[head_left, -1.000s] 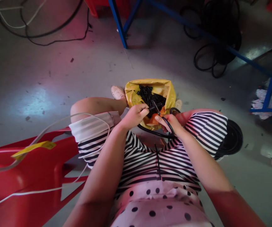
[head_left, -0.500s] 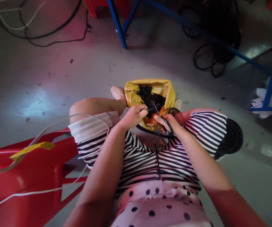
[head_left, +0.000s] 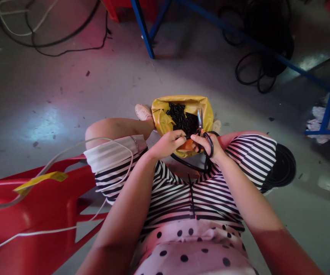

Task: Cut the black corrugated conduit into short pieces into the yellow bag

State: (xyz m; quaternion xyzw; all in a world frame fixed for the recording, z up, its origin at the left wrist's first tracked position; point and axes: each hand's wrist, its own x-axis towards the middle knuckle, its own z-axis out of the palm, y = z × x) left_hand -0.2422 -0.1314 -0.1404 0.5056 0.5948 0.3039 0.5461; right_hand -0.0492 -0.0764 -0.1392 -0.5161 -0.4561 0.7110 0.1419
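Observation:
A yellow bag (head_left: 161, 124) stands open between the feet, holding many short black tube pieces (head_left: 182, 117). Over its near rim, my left hand (head_left: 169, 145) is closed on a black tube (head_left: 186, 164), whose length loops below the hands toward the right. In my right hand (head_left: 213, 146) is a pair of scissors (head_left: 200, 118), black-handled, the blades pointing up over the bag. The right thumb and fingertips meet near the left fingertips at the tube; whether they grip it too is hard to make out. Something orange (head_left: 188, 145) shows under the hands.
A red plastic stool (head_left: 38, 214) is at the left with a white cable (head_left: 50, 231) across it. A coil of black tube (head_left: 282, 168) lies beside the right knee. Blue metal frame legs (head_left: 143, 30) stand ahead; more black coils (head_left: 268, 46) lie beyond.
The scissors have swung from across the tube to pointing upward, clear of it. My left hand has moved right, bringing the two hands' fingertips together at the tube.

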